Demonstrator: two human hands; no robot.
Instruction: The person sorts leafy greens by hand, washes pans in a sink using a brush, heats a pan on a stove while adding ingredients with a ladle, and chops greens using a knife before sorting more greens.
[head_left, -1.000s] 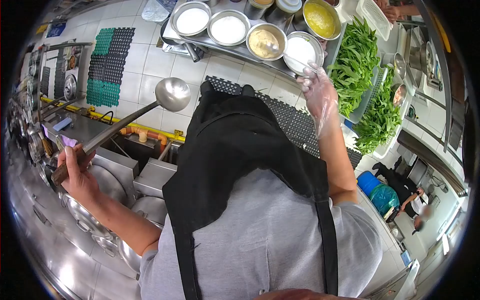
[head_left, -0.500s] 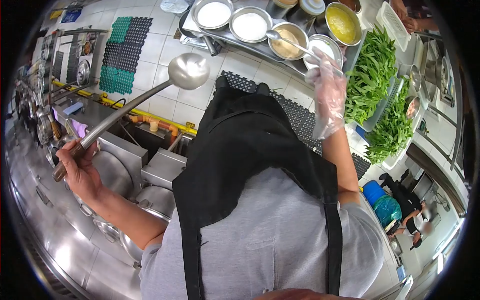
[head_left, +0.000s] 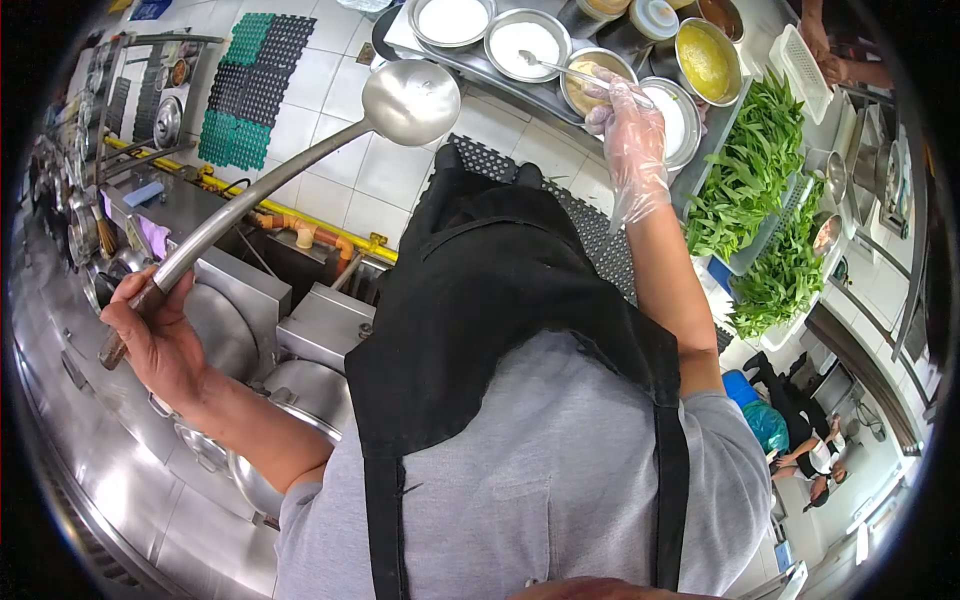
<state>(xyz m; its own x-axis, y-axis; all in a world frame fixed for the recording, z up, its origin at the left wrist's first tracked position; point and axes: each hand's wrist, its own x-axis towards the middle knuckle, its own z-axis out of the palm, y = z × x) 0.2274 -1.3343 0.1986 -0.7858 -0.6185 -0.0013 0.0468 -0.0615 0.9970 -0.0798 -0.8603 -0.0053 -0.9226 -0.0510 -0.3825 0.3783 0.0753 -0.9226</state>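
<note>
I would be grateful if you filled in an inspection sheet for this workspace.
Surface: steel counter, crowded with bowls along its near edge.
Job's things: ladle, lifted; spoon, its head at a bowl of white contents, contact unclear.
Clutter: greens heaped right of the bowls.
Grips: left hand, bare, closed around the ladle; right hand, in a clear glove, holds the spoon.
Cables: nothing seen near the hands.
Surroundings: floor mats, yellow pipe; another person's hands beyond the greens.
</note>
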